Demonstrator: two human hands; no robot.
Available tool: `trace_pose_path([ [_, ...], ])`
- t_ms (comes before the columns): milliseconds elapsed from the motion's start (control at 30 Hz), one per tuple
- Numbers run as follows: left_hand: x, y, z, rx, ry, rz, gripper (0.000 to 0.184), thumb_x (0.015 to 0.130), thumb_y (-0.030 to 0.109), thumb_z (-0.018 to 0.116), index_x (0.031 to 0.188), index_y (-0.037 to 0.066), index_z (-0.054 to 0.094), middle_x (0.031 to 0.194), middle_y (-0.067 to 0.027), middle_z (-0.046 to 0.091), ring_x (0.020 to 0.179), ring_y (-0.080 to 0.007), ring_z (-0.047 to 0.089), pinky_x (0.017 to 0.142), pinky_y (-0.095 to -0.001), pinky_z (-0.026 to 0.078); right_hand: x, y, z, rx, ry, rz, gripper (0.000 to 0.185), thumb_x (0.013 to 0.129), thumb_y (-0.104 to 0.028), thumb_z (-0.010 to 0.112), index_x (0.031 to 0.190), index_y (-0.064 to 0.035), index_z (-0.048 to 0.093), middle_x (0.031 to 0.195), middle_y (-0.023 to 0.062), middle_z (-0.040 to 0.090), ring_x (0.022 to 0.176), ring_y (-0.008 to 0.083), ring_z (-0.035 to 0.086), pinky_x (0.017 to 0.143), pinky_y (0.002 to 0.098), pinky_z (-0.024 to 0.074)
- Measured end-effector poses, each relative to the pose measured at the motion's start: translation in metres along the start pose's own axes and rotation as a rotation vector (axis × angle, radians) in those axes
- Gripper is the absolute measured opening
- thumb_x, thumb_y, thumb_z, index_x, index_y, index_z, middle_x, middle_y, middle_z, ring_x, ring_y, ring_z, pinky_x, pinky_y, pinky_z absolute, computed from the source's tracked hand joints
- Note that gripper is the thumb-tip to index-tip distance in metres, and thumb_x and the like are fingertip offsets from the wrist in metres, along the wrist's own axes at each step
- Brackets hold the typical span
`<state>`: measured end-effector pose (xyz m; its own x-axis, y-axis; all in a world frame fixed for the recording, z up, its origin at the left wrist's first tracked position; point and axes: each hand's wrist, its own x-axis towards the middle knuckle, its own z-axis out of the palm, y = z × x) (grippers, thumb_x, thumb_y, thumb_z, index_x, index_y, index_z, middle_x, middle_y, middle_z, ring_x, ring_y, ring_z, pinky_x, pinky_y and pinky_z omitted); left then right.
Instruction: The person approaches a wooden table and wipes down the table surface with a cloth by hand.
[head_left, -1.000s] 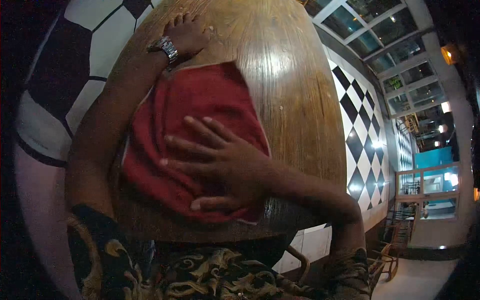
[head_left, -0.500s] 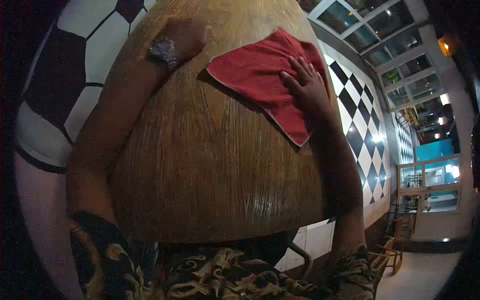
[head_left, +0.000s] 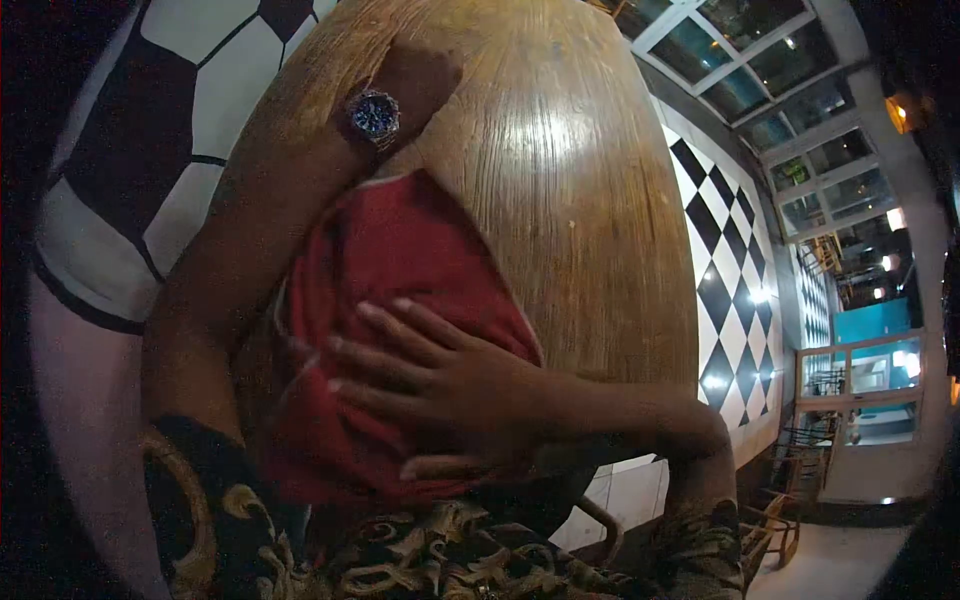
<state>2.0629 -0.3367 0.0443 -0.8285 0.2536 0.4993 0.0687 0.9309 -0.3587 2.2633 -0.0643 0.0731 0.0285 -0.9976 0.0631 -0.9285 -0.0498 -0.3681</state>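
My right hand (head_left: 440, 390) lies flat on a red cloth (head_left: 400, 240), fingers stretched and apart. The cloth is rumpled and spread over the near left part of a wooden table (head_left: 590, 270), close to my body. Farther up the table rests my left hand (head_left: 425, 85), its fingers curled in and dimly lit; nothing shows in them. A metal watch with a dark blue face (head_left: 374, 116) is on that wrist. The cloth's upper edge lies just below the left forearm.
Left of the table is a wall with a black-and-white football pattern (head_left: 120, 130). To the right is a black-and-white checkered floor (head_left: 730, 260), with a wooden chair (head_left: 775, 535) lower down. Framed windows (head_left: 745, 60) stand beyond.
My right hand has swept the red cloth from the table's far right toward my body and leftward. My left hand has shifted slightly right, and its watch face now shows.
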Motion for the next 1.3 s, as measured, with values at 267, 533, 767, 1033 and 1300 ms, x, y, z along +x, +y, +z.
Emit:
trace_pose_path([
  [267,0.0,0.006,0.003,-0.044,0.01,-0.077,0.011,0.089,0.009,0.071,0.098,0.006,0.076,0.098,-0.0157,0.079,0.096,-0.0322,0.08,0.08,-0.0503,0.063,-0.033,0.108,-0.059,-0.091,0.22,0.449,0.084,0.089,-0.061,0.08,0.157,-0.0156,0.059,0.166,0.0231,0.048,0.155,0.0443,0.042,0.129,0.0545,0.0307],
  [533,-0.006,0.001,0.001,-0.075,0.094,0.013,0.018,0.099,0.016,0.064,0.109,0.005,0.074,0.095,-0.0168,0.079,0.089,-0.0353,0.08,0.076,-0.0487,0.065,-0.083,0.187,-0.075,-0.292,0.36,1.01,0.092,0.098,-0.078,0.057,0.17,-0.0234,0.04,0.18,0.02,0.022,0.165,0.0486,0.017,0.133,0.0611,0.0143],
  [767,0.002,0.006,-0.015,-0.026,-0.076,-0.009,0.016,0.096,0.014,0.066,0.105,0.006,0.076,0.102,-0.0161,0.079,0.092,-0.0328,0.08,0.074,-0.0489,0.065,-0.019,0.072,-0.025,-0.298,0.148,0.214,0.103,0.094,-0.081,0.059,0.164,-0.0062,0.045,0.176,0.0239,0.028,0.159,0.0603,0.02,0.13,0.0667,0.0177],
  [1033,-0.006,0.002,-0.01,-0.053,0.063,0.011,0.013,0.09,0.007,0.069,0.101,0.005,0.076,0.099,-0.0164,0.079,0.095,-0.0339,0.08,0.079,-0.0477,0.064,-0.003,0.048,-0.036,0.095,0.008,0.15,0.095,0.085,-0.07,0.08,0.163,-0.0239,0.052,0.173,0.0163,0.039,0.161,0.0495,0.029,0.131,0.0645,0.0223],
  [1300,-0.007,0.009,-0.001,-0.033,0.068,-0.039,0.014,0.089,0.007,0.071,0.103,0.006,0.075,0.1,-0.0161,0.078,0.096,-0.0346,0.08,0.079,-0.0478,0.064,-0.09,0.198,-0.075,-0.347,0.495,0.854,0.084,0.097,-0.069,0.067,0.161,-0.0168,0.053,0.17,0.0219,0.043,0.156,0.0466,0.039,0.129,0.0563,0.0317],
])
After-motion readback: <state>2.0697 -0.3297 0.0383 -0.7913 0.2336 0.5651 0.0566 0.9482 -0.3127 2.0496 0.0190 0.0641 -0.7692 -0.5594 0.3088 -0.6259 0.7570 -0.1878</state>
